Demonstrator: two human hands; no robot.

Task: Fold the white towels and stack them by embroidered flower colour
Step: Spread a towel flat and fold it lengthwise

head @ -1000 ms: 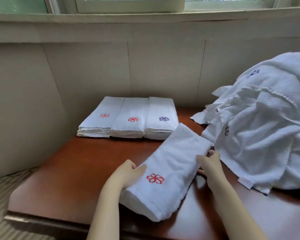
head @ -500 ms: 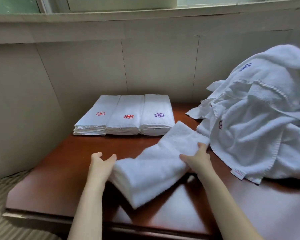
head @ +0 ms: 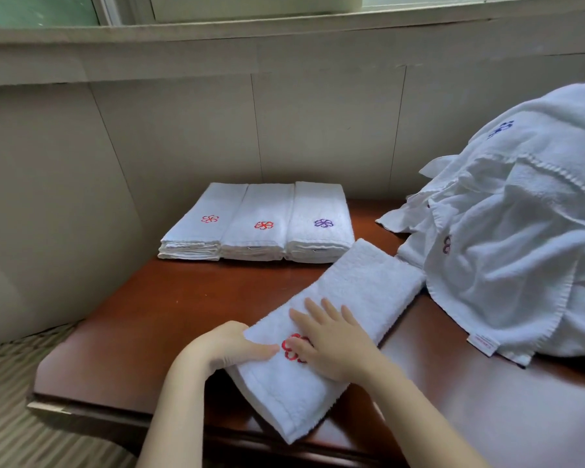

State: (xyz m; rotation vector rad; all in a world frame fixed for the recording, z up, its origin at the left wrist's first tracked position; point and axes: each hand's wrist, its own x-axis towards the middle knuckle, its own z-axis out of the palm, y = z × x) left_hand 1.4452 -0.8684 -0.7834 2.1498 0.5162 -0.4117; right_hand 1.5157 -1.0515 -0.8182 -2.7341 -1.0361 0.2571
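Note:
A folded white towel (head: 358, 292) with a red embroidered flower lies slantwise on the brown table (head: 169, 305). My left hand (head: 227, 346) grips its left edge, thumb on top. My right hand (head: 331, 339) lies flat on it with straight fingers, partly covering the flower. At the back stand three folded stacks side by side: a pink-flower stack (head: 200, 228), a red-flower stack (head: 260, 228) and a purple-flower stack (head: 321, 224).
A heap of unfolded white towels (head: 507, 251) fills the table's right side, touching the folded towel's far end. A panelled wall and window sill rise behind the stacks. The table's front-left corner (head: 44, 396) drops to striped carpet.
The towel was lifted and turned between both hands, then laid down with its red flower up. My right hand moved from the towel's far edge onto its top, and the left took the near edge.

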